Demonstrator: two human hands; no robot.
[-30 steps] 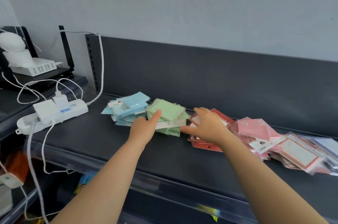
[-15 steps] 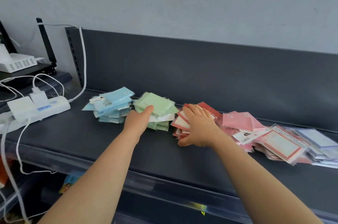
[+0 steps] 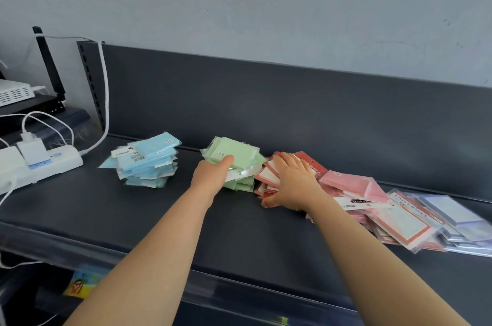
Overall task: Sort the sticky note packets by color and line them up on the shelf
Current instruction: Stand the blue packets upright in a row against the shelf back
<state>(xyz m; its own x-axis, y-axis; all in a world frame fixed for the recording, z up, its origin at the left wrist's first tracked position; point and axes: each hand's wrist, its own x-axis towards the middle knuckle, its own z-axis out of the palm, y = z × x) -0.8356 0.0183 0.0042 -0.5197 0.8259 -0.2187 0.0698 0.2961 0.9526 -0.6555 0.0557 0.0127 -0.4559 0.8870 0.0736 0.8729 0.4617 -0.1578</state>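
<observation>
Along the dark grey shelf (image 3: 133, 219) lie piles of sticky note packets. A blue pile (image 3: 149, 163) stands at the left. Beside it is a green pile (image 3: 239, 155), and my left hand (image 3: 213, 173) grips its front-left side with the thumb on top. My right hand (image 3: 292, 181) lies flat on the red-bordered pile (image 3: 269, 179), fingers spread over it, thumb at its front edge. To the right sprawl pink packets (image 3: 354, 184), more red-bordered packets (image 3: 399, 221) and lavender ones (image 3: 452, 213).
A white power strip (image 3: 40, 163) with plugs and white cables sits at the shelf's left end. A white router (image 3: 13, 91) stands on a neighbouring shelf. The shelf's back panel (image 3: 292, 107) rises behind the piles. A colourful item (image 3: 80, 283) shows on the shelf below.
The view has shifted so everything sits further left. My right hand has slid down over the red-bordered pile to cover it. My left hand stays on the green pile.
</observation>
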